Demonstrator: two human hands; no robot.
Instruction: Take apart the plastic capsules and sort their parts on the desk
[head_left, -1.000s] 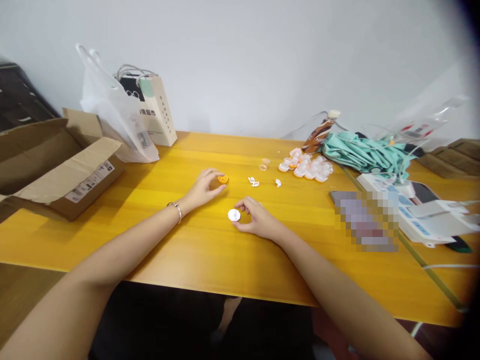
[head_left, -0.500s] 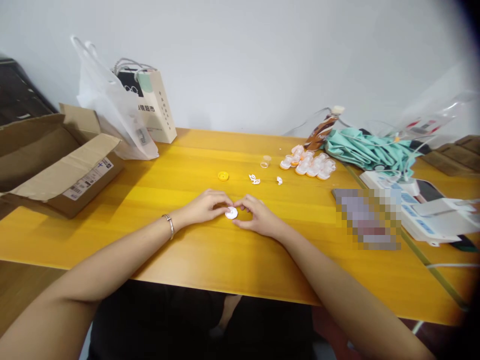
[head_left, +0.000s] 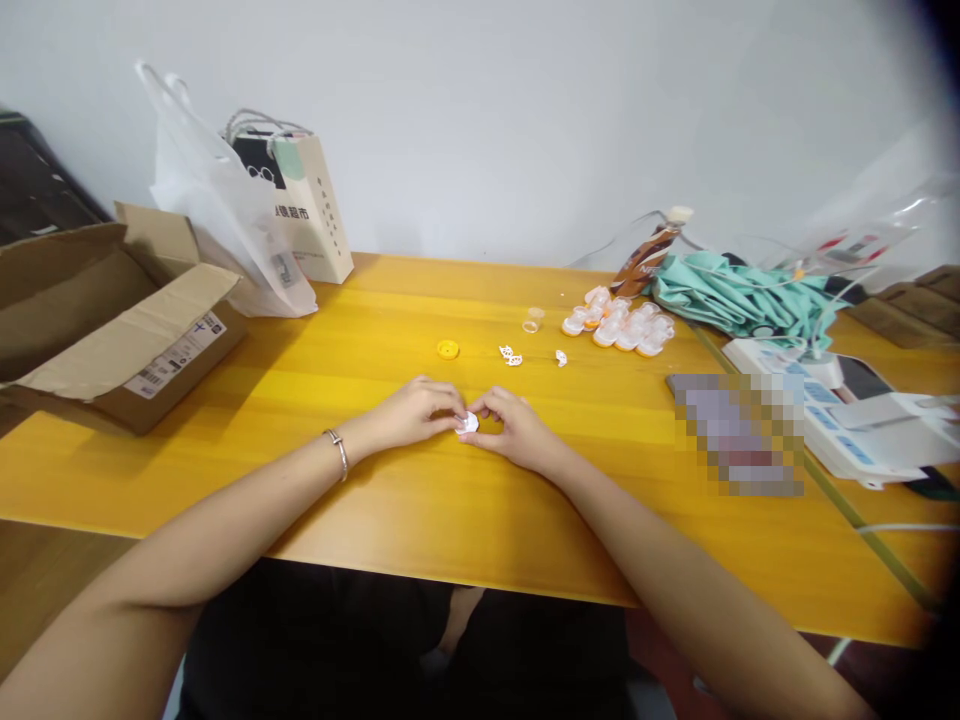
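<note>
A small white round piece (head_left: pixel 469 424) lies at the middle of the table, between my two hands. The fingertips of my left hand (head_left: pixel 421 412) press on its left side, closed on it. My right hand (head_left: pixel 517 432) curls from the other side, with thumb and index finger pinching the piece's right edge. Fingers cover part of it, and fine detail is too small to make out. Beyond the hands are a yellow round disc (head_left: pixel 448 349), white openwork pieces (head_left: pixel 511 356), a smaller white piece (head_left: pixel 561 358) and a clear little cup (head_left: pixel 533 320).
Several clear-topped capsules with orange bases (head_left: pixel 619 326) sit back right, near a brown bottle (head_left: pixel 643 258) and a folded green cloth item (head_left: pixel 742 295). A blurred flat object (head_left: pixel 735 435) and a white power strip (head_left: pixel 832 430) lie right. An open cardboard box (head_left: pixel 135 350) and bags (head_left: pixel 225 210) stand left.
My right thumb has moved up and in, onto the edge of the white piece. The piece has shifted slightly and shows less between the fingers.
</note>
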